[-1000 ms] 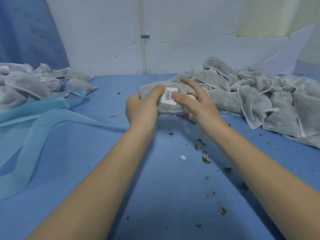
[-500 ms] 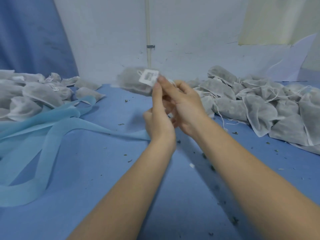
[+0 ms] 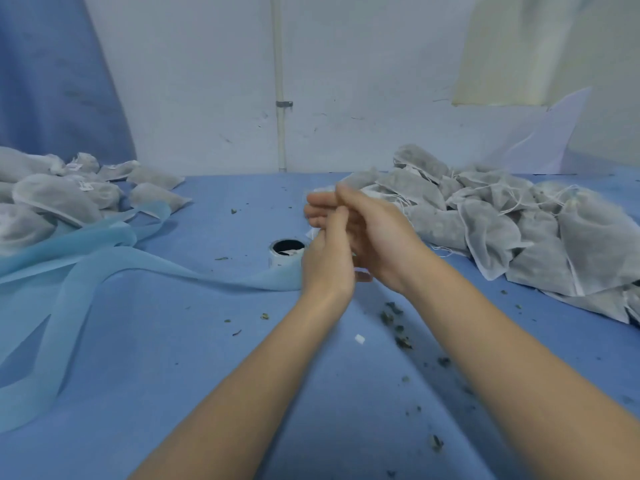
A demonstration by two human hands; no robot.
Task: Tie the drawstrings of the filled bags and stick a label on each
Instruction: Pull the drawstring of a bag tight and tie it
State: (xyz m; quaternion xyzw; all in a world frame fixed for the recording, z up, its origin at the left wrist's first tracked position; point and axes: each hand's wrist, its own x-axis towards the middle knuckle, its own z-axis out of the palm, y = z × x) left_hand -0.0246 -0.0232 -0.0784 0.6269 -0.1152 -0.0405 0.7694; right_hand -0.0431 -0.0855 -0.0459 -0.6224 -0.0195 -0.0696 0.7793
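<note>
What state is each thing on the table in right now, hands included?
left hand: raised beside the label roll, grip unclear
right hand: fingers straight, holding nothing visible
label roll: upright on the table, backing strip trailing left
right pile of bags: drawstrings loose, no labels seen
left pile of bags: heaped, some labelled
table: strewn with herb crumbs

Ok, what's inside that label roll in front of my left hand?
The label roll's hollow core looks dark, with a pale scrap, maybe a label end, showing inside. The left hand covers its right edge, so the rest can't be seen.
</note>
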